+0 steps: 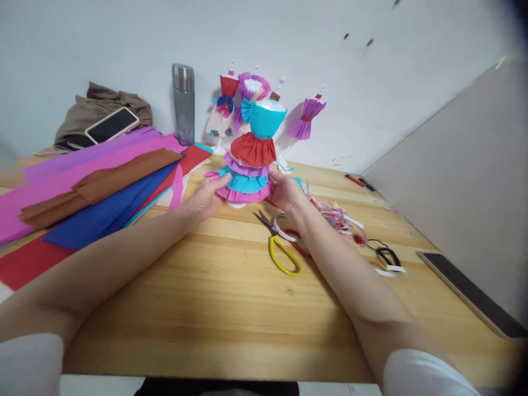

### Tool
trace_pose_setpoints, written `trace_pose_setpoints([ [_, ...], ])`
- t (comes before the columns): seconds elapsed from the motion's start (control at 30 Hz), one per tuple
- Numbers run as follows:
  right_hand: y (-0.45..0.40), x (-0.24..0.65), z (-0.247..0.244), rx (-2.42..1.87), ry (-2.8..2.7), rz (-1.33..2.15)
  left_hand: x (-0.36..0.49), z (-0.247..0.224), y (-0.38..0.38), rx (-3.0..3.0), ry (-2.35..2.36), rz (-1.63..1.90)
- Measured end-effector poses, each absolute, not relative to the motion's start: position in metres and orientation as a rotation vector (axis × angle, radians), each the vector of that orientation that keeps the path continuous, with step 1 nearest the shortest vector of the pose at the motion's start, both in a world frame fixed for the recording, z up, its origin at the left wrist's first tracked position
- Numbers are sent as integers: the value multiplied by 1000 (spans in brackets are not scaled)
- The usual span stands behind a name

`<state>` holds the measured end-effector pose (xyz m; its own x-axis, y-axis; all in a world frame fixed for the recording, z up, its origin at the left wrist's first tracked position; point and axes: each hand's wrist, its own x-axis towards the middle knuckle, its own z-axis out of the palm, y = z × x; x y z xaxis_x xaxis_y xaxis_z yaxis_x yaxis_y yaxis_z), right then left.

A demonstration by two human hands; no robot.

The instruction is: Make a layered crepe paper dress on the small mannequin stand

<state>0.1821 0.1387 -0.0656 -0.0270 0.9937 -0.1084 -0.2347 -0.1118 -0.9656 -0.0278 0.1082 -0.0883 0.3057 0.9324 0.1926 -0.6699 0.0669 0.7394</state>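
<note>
A small mannequin in a tiered crepe-paper dress (252, 152) stands near the middle of the table. Its top is turquoise, with red, purple, turquoise and pink ruffles below. My left hand (211, 196) grips the skirt's lower left edge, thumb in front and the other fingers partly hidden behind the paper. On the opposite side, my right hand (285, 191) holds the lower right edge, its fingertips partly out of sight. Yellow-handled scissors (284, 254) lie just below my right hand, beside a roll of tape (284, 226) that my forearm partly covers.
Crepe-paper sheets (111, 187) spread across the left. Behind stand a grey bottle (183, 104), a mannequin in red and white (227, 104) and one in purple (307, 118). Paper scraps (336, 217), black cord (388, 255) and a dark flat device (470, 291) lie right.
</note>
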Motion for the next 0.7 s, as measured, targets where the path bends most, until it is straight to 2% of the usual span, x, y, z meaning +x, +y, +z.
trace_pose_setpoints([
  [0.23, 130, 173, -61, -1147, -929, 1420, -30, -88, 101, 963, 467, 1110],
  [0.5, 128, 169, -62, -1014, -880, 1540, -25, -97, 108, 968, 509, 1303],
  [0.7, 127, 171, -61, -994, -862, 1506, -29, -91, 103, 929, 481, 1258],
])
